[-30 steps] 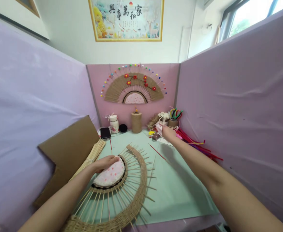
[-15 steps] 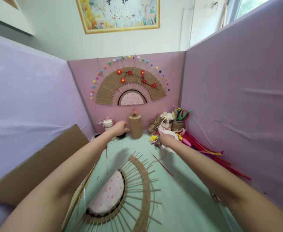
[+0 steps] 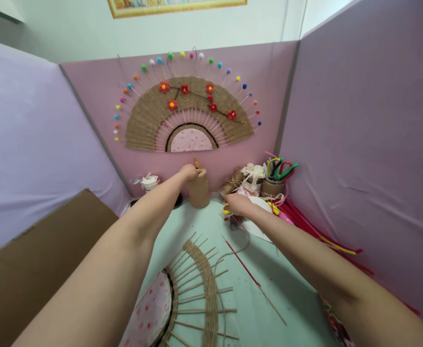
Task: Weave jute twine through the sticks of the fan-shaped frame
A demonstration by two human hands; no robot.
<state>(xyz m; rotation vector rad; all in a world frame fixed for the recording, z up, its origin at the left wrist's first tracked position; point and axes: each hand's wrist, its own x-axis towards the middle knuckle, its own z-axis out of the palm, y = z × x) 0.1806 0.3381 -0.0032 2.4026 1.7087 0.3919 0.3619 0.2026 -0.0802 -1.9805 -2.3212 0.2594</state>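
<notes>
My left hand point(image 3: 190, 172) grips the top rim of a tall brown twine spool point(image 3: 198, 191), which tilts slightly at the back of the table. My right hand point(image 3: 236, 204) is at the small pile of craft bits to the right of the spool; its fingers are bent down and what they hold, if anything, is hidden. Nearer to me lies a half-woven twine fan point(image 3: 208, 289) with thin sticks fanning out and a pink spotted half-circle point(image 3: 151, 308) at its centre. A red stem point(image 3: 242, 262) rests to the right of the fan.
A finished fan point(image 3: 193, 96) with red flowers hangs on the pink back panel. Scissors point(image 3: 281, 168) stand in a jar point(image 3: 272, 188) at the back right, beside red pipe cleaners point(image 3: 305, 224). A white ribbon roll point(image 3: 149, 182) is at the back left, cardboard point(image 3: 52, 270) at the left.
My left hand has moved right onto the spool's top and the spool now tilts. My right hand has shifted slightly within the craft pile. The camera view has moved closer and lower.
</notes>
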